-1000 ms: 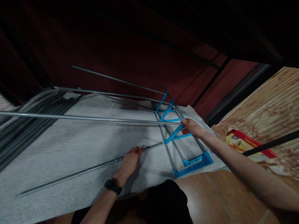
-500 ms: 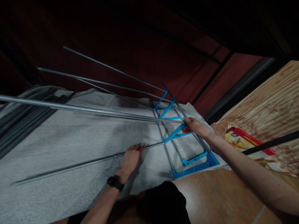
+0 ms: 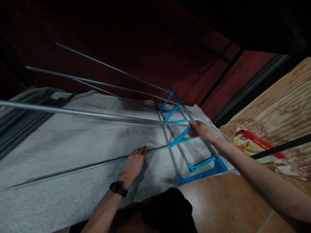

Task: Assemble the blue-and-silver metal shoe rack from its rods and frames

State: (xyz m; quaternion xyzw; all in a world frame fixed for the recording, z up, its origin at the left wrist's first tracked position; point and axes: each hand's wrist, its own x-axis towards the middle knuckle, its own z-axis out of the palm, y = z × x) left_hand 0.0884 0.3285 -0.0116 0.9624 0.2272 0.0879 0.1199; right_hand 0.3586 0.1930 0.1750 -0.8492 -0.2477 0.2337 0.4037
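Right side: a red-and-yellow printed box (image 3: 247, 142) is lying by a wood-grain panel (image 3: 286, 100), a black bar (image 3: 284, 149) crossing in front; its contents are not showing. Pale grey cloth (image 3: 97, 139) is covering the work surface, what it is lying over being impossible to tell. Brown tiled floor (image 3: 218, 200) is showing below right; a dark red backdrop (image 3: 194, 76) is hanging behind, light poor. A bundle of dark tubes (image 3: 26, 116) is resting on the cloth at far left. A frame (image 3: 171, 113) of grey rods and blue crosspieces is standing toward the cloth's right end, its blue end piece (image 3: 220, 165) facing the near edge. Three rear tubes (image 3: 85, 79) are running leftward from its far part. Right grip (image 3: 200, 128) is pinching the upper corner of a slanting blue bracket (image 3: 180, 138), just where the long upper tube (image 3: 97, 115) is ending, thumb above and fingers below. Left grip (image 3: 135, 161), black watch (image 3: 118, 189) on its wrist, is lying palm down over the near tube (image 3: 82, 169), close to where that tube is meeting the bracket's lower end; whether its fingers are closing underneath, cannot tell.
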